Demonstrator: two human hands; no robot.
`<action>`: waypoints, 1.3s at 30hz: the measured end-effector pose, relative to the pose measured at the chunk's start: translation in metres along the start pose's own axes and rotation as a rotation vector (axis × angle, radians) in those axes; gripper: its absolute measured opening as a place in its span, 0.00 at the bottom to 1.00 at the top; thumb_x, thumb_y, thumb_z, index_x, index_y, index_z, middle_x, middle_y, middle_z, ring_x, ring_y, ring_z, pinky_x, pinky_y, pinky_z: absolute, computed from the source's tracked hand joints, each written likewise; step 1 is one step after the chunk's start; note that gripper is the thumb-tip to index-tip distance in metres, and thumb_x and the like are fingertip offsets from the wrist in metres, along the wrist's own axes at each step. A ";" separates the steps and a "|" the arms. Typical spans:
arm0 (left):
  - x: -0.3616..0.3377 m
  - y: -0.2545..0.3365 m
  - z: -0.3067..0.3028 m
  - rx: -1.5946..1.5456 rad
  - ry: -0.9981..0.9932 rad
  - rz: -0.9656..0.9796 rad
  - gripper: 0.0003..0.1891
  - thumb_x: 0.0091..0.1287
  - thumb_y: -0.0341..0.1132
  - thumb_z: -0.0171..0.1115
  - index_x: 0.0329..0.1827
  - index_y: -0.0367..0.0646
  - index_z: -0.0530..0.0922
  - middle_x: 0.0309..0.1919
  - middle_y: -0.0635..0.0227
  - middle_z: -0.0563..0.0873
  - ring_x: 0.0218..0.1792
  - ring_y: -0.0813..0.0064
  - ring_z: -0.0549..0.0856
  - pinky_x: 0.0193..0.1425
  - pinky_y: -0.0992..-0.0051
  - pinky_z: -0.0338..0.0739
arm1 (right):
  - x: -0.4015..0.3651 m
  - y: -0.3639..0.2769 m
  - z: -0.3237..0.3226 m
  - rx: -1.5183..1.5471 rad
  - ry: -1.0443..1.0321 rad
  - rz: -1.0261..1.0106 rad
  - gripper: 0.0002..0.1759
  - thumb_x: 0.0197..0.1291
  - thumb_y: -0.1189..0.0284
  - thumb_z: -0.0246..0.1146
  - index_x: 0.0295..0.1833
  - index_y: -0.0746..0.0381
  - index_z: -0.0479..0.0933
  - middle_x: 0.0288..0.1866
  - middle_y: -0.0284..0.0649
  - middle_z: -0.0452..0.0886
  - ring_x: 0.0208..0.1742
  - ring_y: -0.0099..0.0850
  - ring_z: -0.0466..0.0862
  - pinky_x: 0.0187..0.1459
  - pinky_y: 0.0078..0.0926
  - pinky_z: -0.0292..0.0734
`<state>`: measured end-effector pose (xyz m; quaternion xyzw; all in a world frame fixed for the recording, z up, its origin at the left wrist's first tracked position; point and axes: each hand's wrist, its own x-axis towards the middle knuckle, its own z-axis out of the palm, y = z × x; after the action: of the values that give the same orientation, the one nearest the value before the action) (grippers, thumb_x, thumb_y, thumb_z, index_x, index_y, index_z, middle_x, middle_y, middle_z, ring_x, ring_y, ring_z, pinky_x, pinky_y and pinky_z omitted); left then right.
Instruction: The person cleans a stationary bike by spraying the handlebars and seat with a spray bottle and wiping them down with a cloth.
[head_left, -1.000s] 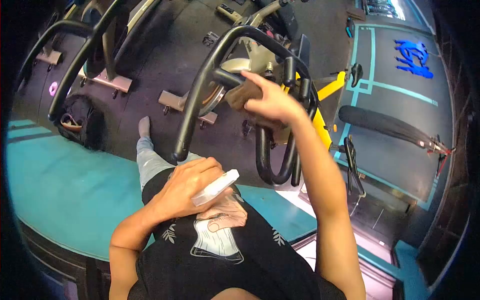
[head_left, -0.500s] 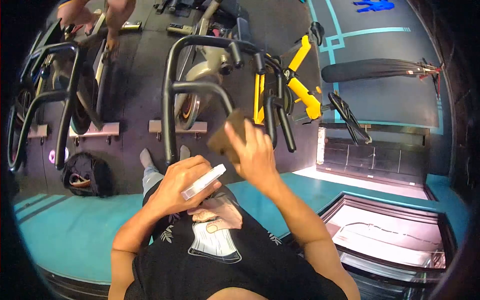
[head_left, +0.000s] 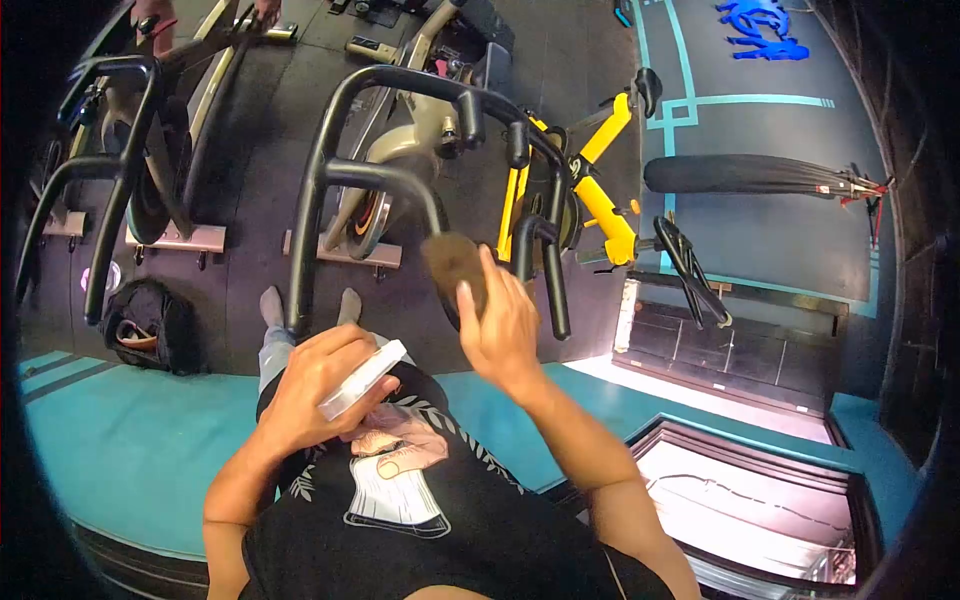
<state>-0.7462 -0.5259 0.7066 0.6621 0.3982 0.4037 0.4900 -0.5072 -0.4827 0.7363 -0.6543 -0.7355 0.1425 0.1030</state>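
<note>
My left hand (head_left: 325,380) is wrapped round a flat white box (head_left: 362,380), held in front of my black shirt. In my right hand (head_left: 500,325) is a dark brown pad (head_left: 457,272), gripped between thumb and fingers. The pad lies against the curved inner bar of the black handlebar (head_left: 312,210) in front of me and hides part of it. The box is a little below the handlebar's left end, apart from it.
A second black handlebar (head_left: 118,200) is at the left, above a black bag (head_left: 150,325) on the floor. A yellow exercise bike (head_left: 600,205) stands at the right. Another person's hand (head_left: 267,12) shows at the top left.
The view has shifted slightly, and the other person's legs and arm show less. My right hand has turned, with the pad more upright and further along the inner bar. My left hand keeps the box.
</note>
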 end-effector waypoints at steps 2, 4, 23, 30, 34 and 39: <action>-0.004 -0.003 0.003 0.019 0.002 -0.022 0.12 0.58 0.33 0.75 0.38 0.36 0.81 0.36 0.58 0.83 0.36 0.54 0.84 0.40 0.61 0.78 | 0.037 0.000 0.013 0.118 -0.063 0.146 0.31 0.71 0.61 0.57 0.67 0.77 0.71 0.57 0.63 0.81 0.60 0.59 0.80 0.65 0.47 0.72; -0.005 -0.001 0.009 0.025 0.036 -0.042 0.12 0.57 0.31 0.75 0.37 0.35 0.80 0.36 0.57 0.83 0.36 0.53 0.84 0.39 0.61 0.77 | 0.083 0.018 0.046 0.287 -0.056 0.294 0.33 0.73 0.56 0.55 0.65 0.78 0.72 0.61 0.66 0.79 0.63 0.59 0.79 0.65 0.47 0.72; 0.027 0.016 0.034 0.101 0.034 -0.198 0.14 0.68 0.37 0.69 0.40 0.32 0.82 0.34 0.58 0.83 0.36 0.63 0.83 0.41 0.68 0.76 | -0.017 0.090 -0.047 0.426 -0.189 -0.683 0.24 0.51 0.81 0.69 0.57 0.64 0.81 0.67 0.52 0.79 0.69 0.55 0.78 0.71 0.46 0.72; 0.024 0.018 0.025 0.068 0.116 -0.168 0.15 0.68 0.40 0.69 0.40 0.33 0.83 0.35 0.58 0.83 0.36 0.61 0.84 0.42 0.67 0.77 | -0.030 0.154 -0.170 0.684 0.417 0.320 0.22 0.79 0.61 0.54 0.57 0.72 0.78 0.50 0.50 0.86 0.48 0.38 0.88 0.50 0.36 0.84; 0.011 0.014 0.020 0.042 0.164 -0.224 0.15 0.68 0.41 0.69 0.39 0.33 0.83 0.36 0.57 0.84 0.37 0.60 0.85 0.43 0.66 0.78 | 0.006 0.109 -0.129 0.502 0.156 -0.034 0.22 0.70 0.61 0.61 0.61 0.66 0.79 0.61 0.46 0.82 0.59 0.41 0.80 0.59 0.41 0.73; -0.002 0.018 0.013 0.078 0.179 -0.232 0.13 0.64 0.37 0.72 0.38 0.33 0.83 0.37 0.55 0.84 0.36 0.56 0.85 0.43 0.65 0.79 | 0.061 0.126 -0.022 0.121 -0.330 -0.553 0.17 0.57 0.59 0.68 0.35 0.64 0.86 0.45 0.41 0.87 0.65 0.45 0.78 0.77 0.69 0.49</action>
<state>-0.7327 -0.5356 0.7212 0.5917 0.5294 0.3859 0.4698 -0.3899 -0.4071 0.7112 -0.3905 -0.8823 0.2566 0.0560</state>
